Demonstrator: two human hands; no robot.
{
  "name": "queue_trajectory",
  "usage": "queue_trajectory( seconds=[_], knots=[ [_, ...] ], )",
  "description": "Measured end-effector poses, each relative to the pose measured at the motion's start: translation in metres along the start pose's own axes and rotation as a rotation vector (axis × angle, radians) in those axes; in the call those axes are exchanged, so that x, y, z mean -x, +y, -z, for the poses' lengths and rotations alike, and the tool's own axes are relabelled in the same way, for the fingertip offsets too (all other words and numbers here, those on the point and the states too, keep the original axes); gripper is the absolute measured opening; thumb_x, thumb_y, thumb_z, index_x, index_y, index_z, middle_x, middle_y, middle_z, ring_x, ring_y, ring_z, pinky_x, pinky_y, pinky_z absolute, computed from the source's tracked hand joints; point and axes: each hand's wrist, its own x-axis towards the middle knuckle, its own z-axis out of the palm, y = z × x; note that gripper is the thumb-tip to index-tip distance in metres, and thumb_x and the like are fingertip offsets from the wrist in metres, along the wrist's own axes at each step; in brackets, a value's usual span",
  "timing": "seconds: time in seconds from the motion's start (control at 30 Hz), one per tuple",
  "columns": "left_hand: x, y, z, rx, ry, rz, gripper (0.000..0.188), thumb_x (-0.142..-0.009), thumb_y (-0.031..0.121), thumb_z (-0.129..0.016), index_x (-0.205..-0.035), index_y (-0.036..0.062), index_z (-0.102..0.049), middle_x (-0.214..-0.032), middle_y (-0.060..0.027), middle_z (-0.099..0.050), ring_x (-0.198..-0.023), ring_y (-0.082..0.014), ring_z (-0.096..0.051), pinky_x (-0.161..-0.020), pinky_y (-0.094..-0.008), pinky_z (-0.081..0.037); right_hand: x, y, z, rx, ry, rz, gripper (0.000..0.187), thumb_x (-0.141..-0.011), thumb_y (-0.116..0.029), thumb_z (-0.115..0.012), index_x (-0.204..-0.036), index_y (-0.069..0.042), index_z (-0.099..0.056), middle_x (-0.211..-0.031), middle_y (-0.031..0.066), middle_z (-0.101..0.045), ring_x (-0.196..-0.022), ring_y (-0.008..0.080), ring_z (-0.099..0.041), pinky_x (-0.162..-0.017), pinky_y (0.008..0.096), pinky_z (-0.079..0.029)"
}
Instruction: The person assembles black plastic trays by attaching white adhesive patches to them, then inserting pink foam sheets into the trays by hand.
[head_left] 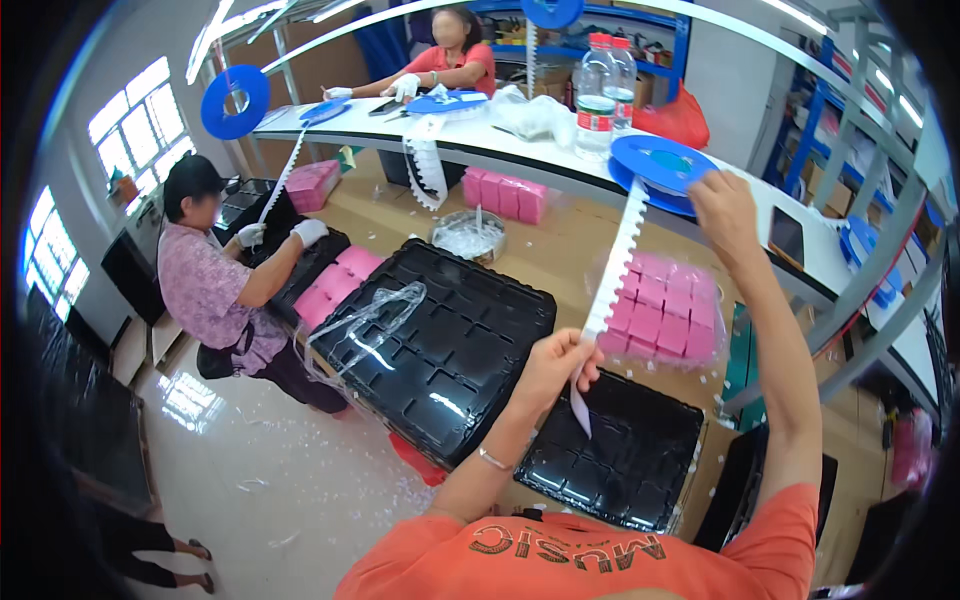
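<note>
My left hand [558, 366] pinches a white strip [622, 262] with a notched edge. Its short loose end [580, 412] hangs below my fingers. From there the strip runs up, fairly taut, to a blue reel [660, 163] at the far table's near edge. My right hand [728, 215] is raised to the reel's right side, its fingers curled at the rim. Below my left hand lies a black molded plastic tray [612, 458] with raised compartments. Pink blocks in clear film [662, 308] sit just beyond it, under the strip.
A larger stack of black trays [450, 345] stands left, with crumpled film [385, 312] on it. Behind is a round bowl of scraps [470, 236]. Bottles [596, 100] stand on the white table [450, 150]. One co-worker [225, 260] handles a strip at left; another [455, 55] sits across.
</note>
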Motion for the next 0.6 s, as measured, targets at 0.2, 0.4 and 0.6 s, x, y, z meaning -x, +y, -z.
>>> queue_trajectory(
  seconds=[0.2, 0.4, 0.6],
  knots=[
    [0.024, -0.015, -0.003, 0.018, 0.018, 0.134, 0.013, -0.092, 0.012, -0.053, -0.096, -0.0002, -0.054, -0.077, -0.0073, -0.062, -0.055, -0.0076, -0.057, -0.044, -0.0175, -0.043, 0.054, 0.037, 0.043, 0.144, -0.132, -0.345, 0.008, -0.078, -0.009, -0.058, -0.083, -0.006, -0.064, -0.080, 0.0105, -0.057, -0.078, 0.0285, -0.058, -0.066, 0.0388, -0.046],
    [0.021, -0.011, -0.007, -0.030, 0.121, 0.051, 0.016, -0.094, 0.016, -0.052, -0.095, -0.0001, -0.055, -0.074, -0.0065, -0.061, -0.052, -0.0066, -0.054, -0.042, -0.0178, -0.040, 0.116, -0.105, 0.049, -1.025, -0.279, -1.058, 0.024, -0.087, -0.023, -0.061, -0.103, -0.005, -0.065, -0.079, 0.0012, -0.061, -0.067, 0.0091, -0.054, -0.059, 0.0239, -0.044],
    [0.020, -0.018, -0.016, 0.017, 0.094, 0.037, 0.018, -0.094, 0.016, -0.053, -0.096, -0.0017, -0.054, -0.075, -0.0087, -0.062, -0.053, -0.0084, -0.056, -0.043, -0.0187, -0.043, 0.127, -0.174, 0.039, -1.539, -0.478, -1.427, 0.038, -0.085, -0.035, -0.064, -0.105, -0.003, -0.064, -0.080, -0.0016, -0.058, -0.063, 0.0057, -0.049, -0.053, 0.0185, -0.039]
  ],
)
